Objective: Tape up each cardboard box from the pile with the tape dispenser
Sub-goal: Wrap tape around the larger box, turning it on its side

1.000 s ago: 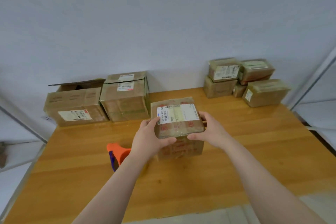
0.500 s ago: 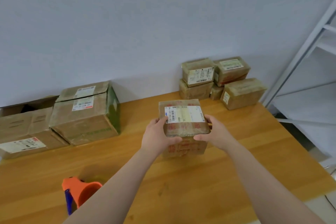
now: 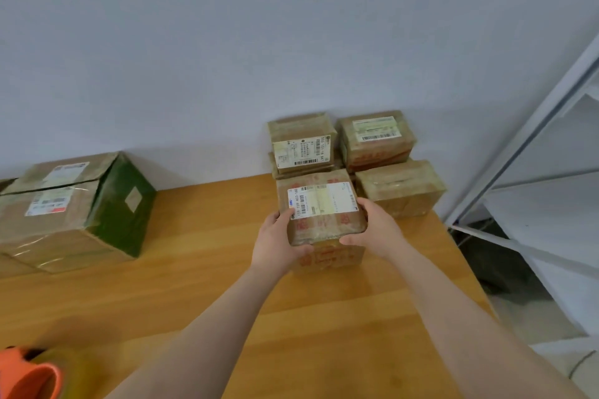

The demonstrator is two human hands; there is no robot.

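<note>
Both hands grip the small cardboard box (image 3: 324,210). The left hand (image 3: 278,238) and right hand (image 3: 379,227) have their fingers (image 3: 351,240) curled round its opposite sides. It sits just in front of the taped stack (image 3: 377,142) at the tabletop's (image 3: 210,269) far right. Best to set it down flat, square against the stack, then slide the fingers out sideways. The tape dispenser (image 3: 29,376) lies near left, well apart.

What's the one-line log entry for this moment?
left hand: grips box | right hand: grips box | box: label up, beside stacked boxes | tape dispenser: lower left, untouched
</note>
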